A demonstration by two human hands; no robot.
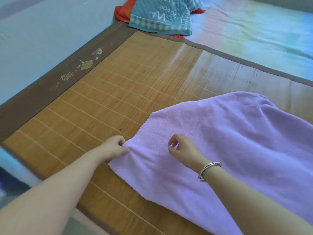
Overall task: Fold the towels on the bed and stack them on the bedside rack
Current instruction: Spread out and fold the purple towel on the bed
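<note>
A large lilac towel lies spread over the right half of the bamboo mat on the bed. My left hand pinches the towel's left edge, and the cloth bunches up at the fingers. My right hand, with a silver bangle on the wrist, hovers just above the towel a little to the right, fingers loosely curled and holding nothing. At the far end of the bed a teal towel with white lettering lies crumpled on top of a red cloth.
The mat has a brown cloth border with embroidered motifs. Pale blue sheet lies to its left and a pastel sheet to the far right. The bedside rack is out of view.
</note>
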